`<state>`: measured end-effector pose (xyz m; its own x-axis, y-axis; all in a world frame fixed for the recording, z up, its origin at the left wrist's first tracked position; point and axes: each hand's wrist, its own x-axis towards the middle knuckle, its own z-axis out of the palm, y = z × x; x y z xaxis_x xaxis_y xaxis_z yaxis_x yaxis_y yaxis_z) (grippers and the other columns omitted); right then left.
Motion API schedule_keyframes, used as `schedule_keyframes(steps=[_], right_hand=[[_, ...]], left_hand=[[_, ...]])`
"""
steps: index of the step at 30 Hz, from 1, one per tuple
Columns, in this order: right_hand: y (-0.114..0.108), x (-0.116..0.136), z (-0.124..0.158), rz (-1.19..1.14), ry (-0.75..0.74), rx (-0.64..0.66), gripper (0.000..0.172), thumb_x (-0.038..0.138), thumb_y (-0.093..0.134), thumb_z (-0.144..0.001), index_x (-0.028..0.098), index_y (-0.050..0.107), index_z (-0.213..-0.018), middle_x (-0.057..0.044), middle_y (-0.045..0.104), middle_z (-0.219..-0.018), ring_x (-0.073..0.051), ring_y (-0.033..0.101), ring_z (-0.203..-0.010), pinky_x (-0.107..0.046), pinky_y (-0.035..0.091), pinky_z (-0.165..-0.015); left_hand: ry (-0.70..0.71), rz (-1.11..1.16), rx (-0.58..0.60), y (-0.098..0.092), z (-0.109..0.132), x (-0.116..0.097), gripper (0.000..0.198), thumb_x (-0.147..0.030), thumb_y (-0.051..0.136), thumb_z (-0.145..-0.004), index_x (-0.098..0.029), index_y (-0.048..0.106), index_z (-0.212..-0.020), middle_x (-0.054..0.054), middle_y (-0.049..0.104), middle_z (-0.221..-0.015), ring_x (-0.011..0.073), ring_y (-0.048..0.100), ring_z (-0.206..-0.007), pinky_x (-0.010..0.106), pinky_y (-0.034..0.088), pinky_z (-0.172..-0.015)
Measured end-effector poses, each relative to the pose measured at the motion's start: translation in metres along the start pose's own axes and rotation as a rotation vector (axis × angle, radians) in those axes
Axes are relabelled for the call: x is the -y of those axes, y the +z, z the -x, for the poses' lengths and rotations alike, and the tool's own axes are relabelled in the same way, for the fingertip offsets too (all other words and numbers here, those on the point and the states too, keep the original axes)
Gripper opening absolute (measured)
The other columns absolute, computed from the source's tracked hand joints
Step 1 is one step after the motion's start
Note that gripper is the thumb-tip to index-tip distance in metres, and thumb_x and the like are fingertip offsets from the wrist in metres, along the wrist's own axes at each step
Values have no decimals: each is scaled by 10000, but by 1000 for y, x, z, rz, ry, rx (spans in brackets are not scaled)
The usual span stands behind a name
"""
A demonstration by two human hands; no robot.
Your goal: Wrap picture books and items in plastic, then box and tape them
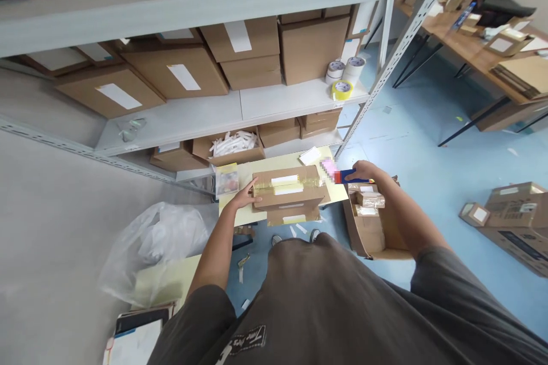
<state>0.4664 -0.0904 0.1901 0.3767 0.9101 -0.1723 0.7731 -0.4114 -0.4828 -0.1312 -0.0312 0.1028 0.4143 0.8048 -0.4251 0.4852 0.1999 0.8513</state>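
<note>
A brown cardboard box (295,201) lies on the pale yellow table (244,215), with clear tape and white labels with yellow edges along its top. My left hand (245,196) grips the left end of the box, thumb and fingers spread over its edge. Off to the right of the box, my right hand (363,171) is closed around a blue tool with a red end (347,176); its exact kind is unclear. The tool points left, apart from the box. Beside its red end is a pink blurred item (329,167).
Below my right arm stands an open carton (357,234) holding small taped boxes. Metal shelving (282,101) rises ahead, with cartons and tape rolls (341,90). A plastic bag (171,234) is at left. Cartons (514,217) lie on the floor at right.
</note>
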Motion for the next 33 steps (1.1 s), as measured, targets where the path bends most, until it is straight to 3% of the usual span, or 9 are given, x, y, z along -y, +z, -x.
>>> schedule_keyframes(steps=[3,6,10,14,17,21,27,30,33], right_hand=[[27,23,-7,147,-10,183,495,531,950,-746,97,814,-942,-190,786,-1043,-314,738,-1045,-316,541,-819],[55,57,-16,376,-45,459,588,551,974,-678,105,810,-1026,-207,791,-1027,-343,751,-1011,-334,552,-791],[85,76,-13,464,-122,440,517,442,903,-802,93,788,-1165,-263,772,-1180,-385,727,-1164,-396,557,-943],[107,54,17,450,-49,399,378,380,824,-890,105,790,-1147,-259,777,-1185,-372,739,-1168,-378,552,-941],[127,33,40,367,132,294,490,563,638,-1021,125,756,-1205,-243,778,-1183,-346,756,-1129,-361,543,-896],[158,18,55,248,179,188,506,525,484,-1096,92,648,-1300,-255,756,-1215,-337,733,-1149,-355,507,-894],[200,-3,61,118,118,251,368,298,399,-1072,68,554,-1315,-213,731,-1180,-324,672,-1140,-360,464,-931],[216,-13,64,99,121,289,356,282,406,-1072,66,589,-1287,-229,704,-1283,-300,651,-1216,-327,451,-978],[226,-15,64,92,194,337,381,299,423,-1091,50,600,-1320,-240,701,-1325,-281,662,-1248,-299,454,-990]], left_hand=[[3,23,7,1,-1,1,1407,-512,1019,-591,-250,275,-1756,205,373,-1751,394,554,-1481,452,476,-1200],[5,54,10,2,-3,2,1424,-515,1022,-581,-224,271,-1755,211,396,-1738,394,519,-1514,454,470,-1213],[19,94,39,2,-4,2,1430,-523,1023,-580,-267,256,-1759,193,371,-1755,392,505,-1528,470,469,-1220],[5,128,59,2,-2,2,1444,-518,1025,-599,-309,206,-1768,191,371,-1755,375,569,-1477,478,487,-1205],[-37,151,63,1,-1,0,1467,-533,1026,-603,-292,176,-1774,213,386,-1742,374,620,-1424,486,507,-1184],[-32,124,33,1,-1,-7,1426,-545,1022,-611,-268,231,-1765,214,413,-1727,388,587,-1458,482,506,-1185],[-77,-82,-352,40,0,-18,855,-591,726,-951,-311,416,-1697,104,493,-1699,336,440,-1584,458,374,-1288],[-53,-119,-460,60,1,-18,783,-524,657,-1000,-306,393,-1703,75,478,-1713,297,416,-1599,443,337,-1312],[-70,-113,-476,60,4,-12,801,-488,660,-990,-310,364,-1713,59,472,-1717,287,408,-1603,434,333,-1315]])
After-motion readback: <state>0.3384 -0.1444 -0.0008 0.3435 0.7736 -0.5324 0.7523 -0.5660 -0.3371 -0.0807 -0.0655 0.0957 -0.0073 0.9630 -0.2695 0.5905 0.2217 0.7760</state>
